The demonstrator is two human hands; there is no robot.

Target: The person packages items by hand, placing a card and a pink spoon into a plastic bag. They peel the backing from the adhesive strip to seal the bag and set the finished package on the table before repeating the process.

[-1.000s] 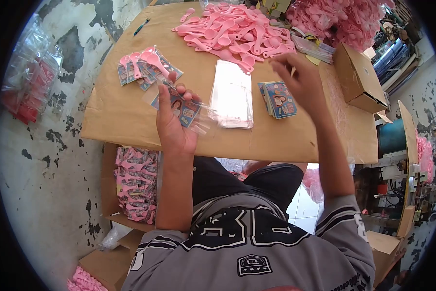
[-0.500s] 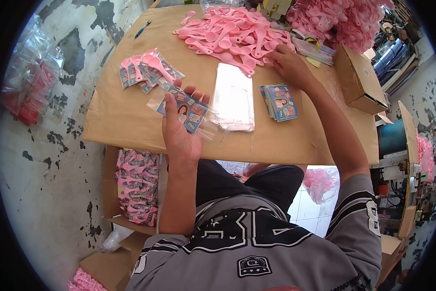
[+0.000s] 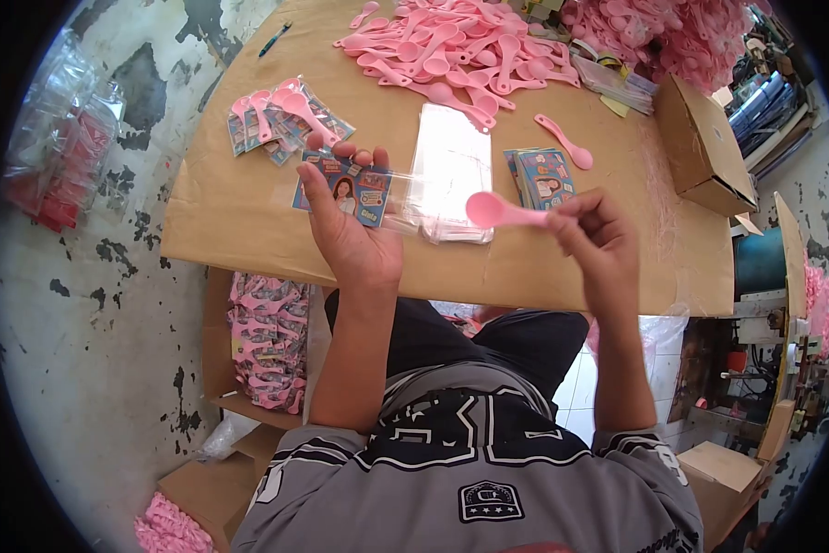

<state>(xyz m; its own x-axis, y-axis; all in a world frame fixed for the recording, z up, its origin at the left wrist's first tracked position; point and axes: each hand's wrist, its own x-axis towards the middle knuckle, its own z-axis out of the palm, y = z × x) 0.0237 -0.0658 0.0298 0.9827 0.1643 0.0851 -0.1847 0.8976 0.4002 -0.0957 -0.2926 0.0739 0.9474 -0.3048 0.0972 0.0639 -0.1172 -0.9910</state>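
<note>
Left hand: closed on a clear bag with a printed card inside. The thumb is on the near face and the fingertips curl over the far edge. It's held above the desk at about 10 o'clock from frame centre, open end facing 3 o'clock.

Right hand: thumb and fingers pinched on the handle of one pink spoon, other fingers loosely curled. It's raised at about 2 o'clock from centre. The bowl points to 9 o'clock, near the bag mouth but not touching.

Change: 0.5 s ago the right hand was stretched out to the spoon pile at 12 o'clock, holding nothing I could see. Now it's pulled back with a single spoon. The left hand has kept the bag throughout and only shifted a little.

Read: the pick is done. Spoon and bag are both in hand and roughly lined up, but the spoon is not in the bag yet.

On the desk:
- Bag stack and card stack side by side, just beyond the hands.
- One loose spoon at 1 o'clock of the card stack.
- Filled packs at 10 o'clock.
- Pen at the far left edge.
</note>
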